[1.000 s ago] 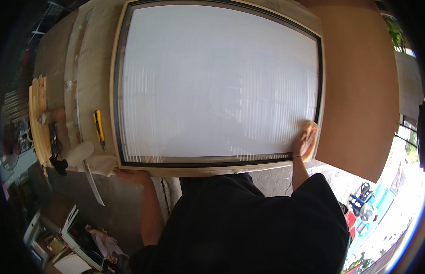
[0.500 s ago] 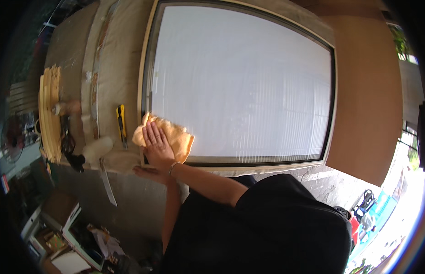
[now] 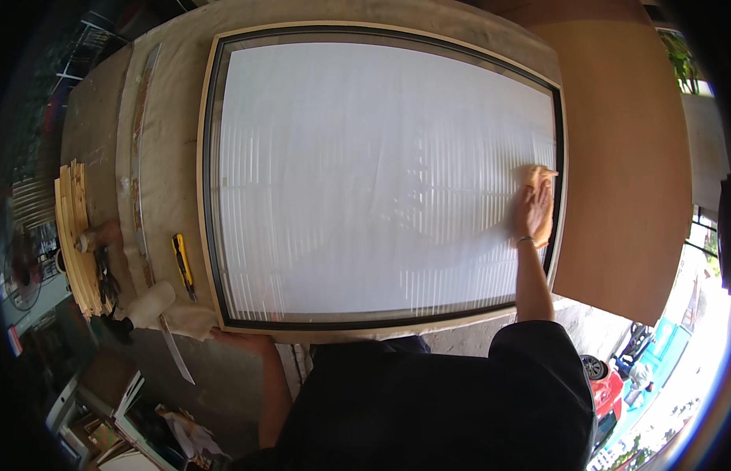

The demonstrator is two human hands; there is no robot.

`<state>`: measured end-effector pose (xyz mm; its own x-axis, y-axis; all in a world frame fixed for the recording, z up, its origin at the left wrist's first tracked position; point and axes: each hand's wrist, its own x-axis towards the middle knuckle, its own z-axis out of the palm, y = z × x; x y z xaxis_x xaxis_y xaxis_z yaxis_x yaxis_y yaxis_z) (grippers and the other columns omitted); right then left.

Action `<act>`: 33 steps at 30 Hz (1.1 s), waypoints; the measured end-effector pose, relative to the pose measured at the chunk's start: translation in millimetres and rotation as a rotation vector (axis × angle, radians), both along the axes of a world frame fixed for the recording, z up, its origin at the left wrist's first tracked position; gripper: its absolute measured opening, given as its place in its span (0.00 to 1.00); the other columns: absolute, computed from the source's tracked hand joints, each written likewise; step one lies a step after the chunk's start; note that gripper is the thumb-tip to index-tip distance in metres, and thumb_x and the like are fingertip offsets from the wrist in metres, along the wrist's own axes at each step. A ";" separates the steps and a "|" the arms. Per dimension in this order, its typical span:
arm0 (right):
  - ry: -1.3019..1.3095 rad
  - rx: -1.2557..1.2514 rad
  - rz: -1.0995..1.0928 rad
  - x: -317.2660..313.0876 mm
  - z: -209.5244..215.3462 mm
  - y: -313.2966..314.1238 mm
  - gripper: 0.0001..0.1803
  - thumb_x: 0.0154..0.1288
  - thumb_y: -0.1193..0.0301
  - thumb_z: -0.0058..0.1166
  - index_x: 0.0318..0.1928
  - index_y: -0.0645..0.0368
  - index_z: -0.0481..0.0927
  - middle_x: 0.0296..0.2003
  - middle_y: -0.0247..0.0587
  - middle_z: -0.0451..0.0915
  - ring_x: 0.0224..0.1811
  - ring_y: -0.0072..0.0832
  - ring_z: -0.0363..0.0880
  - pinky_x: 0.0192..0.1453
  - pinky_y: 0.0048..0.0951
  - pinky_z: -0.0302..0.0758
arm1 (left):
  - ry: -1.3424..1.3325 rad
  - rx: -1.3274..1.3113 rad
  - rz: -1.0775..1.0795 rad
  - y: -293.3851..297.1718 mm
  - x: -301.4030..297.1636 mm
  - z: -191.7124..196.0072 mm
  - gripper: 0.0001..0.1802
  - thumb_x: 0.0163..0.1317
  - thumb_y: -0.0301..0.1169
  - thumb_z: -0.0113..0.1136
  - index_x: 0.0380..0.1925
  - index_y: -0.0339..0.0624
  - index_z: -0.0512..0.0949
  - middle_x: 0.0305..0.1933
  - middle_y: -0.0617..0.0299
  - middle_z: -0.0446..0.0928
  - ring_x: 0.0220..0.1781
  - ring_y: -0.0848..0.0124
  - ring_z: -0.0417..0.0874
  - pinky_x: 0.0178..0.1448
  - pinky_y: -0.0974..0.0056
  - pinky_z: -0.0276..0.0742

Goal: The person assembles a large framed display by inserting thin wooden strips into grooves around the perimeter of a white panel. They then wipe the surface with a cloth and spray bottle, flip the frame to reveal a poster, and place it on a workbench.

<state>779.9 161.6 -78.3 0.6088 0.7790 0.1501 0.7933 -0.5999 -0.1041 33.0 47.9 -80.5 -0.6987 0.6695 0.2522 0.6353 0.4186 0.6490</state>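
Observation:
A large framed pane (image 3: pixel 365 180) with a white sheet behind its glossy surface lies flat on a cloth-covered table. Around it runs a dark inner border and a light wood-coloured outer edge (image 3: pixel 201 173). At the pane's right side my right hand (image 3: pixel 536 210) is closed over a bunched orange cloth (image 3: pixel 540 174) and presses it on the surface, slightly smeared by motion. My left hand (image 3: pixel 244 341) rests against the near left corner of the frame, its fingers stretched to the left and partly hidden by the edge.
Left of the frame lies a yellow utility knife (image 3: pixel 182 265), then a pale roll (image 3: pixel 152 304) and a metal ruler-like blade (image 3: pixel 177 353) jutting past the table edge. Further left are wooden strips (image 3: pixel 73 235). A brown board (image 3: pixel 621 165) lies on the right.
My right hand has swept the orange cloth from the pane's near left corner across to its right side. My left hand stays by the near left corner. The view has shifted.

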 end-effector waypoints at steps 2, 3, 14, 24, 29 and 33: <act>0.016 0.001 -0.007 45.3 -23.9 22.4 0.38 0.84 0.48 0.24 0.81 0.60 0.53 0.82 0.52 0.49 0.86 0.42 0.43 0.88 0.42 0.40 | 0.122 -0.057 -0.020 -10.9 -9.1 -2.9 0.53 0.76 0.65 0.41 0.78 0.25 0.48 0.81 0.31 0.47 0.83 0.39 0.48 0.85 0.40 0.47; 0.085 -0.009 -0.011 51.8 -29.7 46.0 0.39 0.84 0.47 0.26 0.81 0.61 0.53 0.82 0.53 0.50 0.85 0.42 0.44 0.87 0.43 0.41 | 0.196 -0.089 -0.012 -23.7 -14.4 -0.9 0.54 0.75 0.66 0.42 0.78 0.25 0.48 0.81 0.31 0.47 0.83 0.39 0.48 0.85 0.41 0.47; -0.056 0.137 0.141 16.2 -67.0 312.9 0.40 0.82 0.43 0.26 0.81 0.56 0.54 0.81 0.53 0.55 0.84 0.46 0.47 0.86 0.44 0.43 | -0.033 -0.128 0.103 3.1 4.1 24.6 0.55 0.67 0.56 0.62 0.80 0.31 0.48 0.84 0.37 0.45 0.86 0.43 0.43 0.86 0.44 0.39; 0.039 0.176 0.889 -459.1 2.0 406.3 0.34 0.83 0.48 0.28 0.80 0.49 0.61 0.81 0.46 0.55 0.85 0.41 0.47 0.86 0.46 0.41 | 0.093 -0.208 0.133 -4.0 1.7 14.0 0.39 0.78 0.44 0.48 0.81 0.37 0.51 0.86 0.43 0.46 0.87 0.43 0.40 0.86 0.43 0.37; 0.180 0.178 1.209 -556.2 14.7 360.2 0.31 0.82 0.52 0.39 0.77 0.51 0.65 0.78 0.45 0.62 0.80 0.44 0.60 0.82 0.47 0.56 | -0.002 -0.098 0.159 4.8 0.2 17.3 0.32 0.80 0.34 0.38 0.81 0.39 0.53 0.86 0.45 0.45 0.87 0.44 0.40 0.86 0.44 0.39; 0.327 0.189 1.394 -578.0 4.3 188.6 0.28 0.76 0.67 0.48 0.74 0.48 0.70 0.75 0.42 0.68 0.78 0.42 0.64 0.83 0.48 0.55 | -0.018 -0.073 0.173 2.3 0.2 27.4 0.31 0.79 0.29 0.37 0.80 0.39 0.53 0.86 0.44 0.46 0.87 0.41 0.40 0.86 0.42 0.40</act>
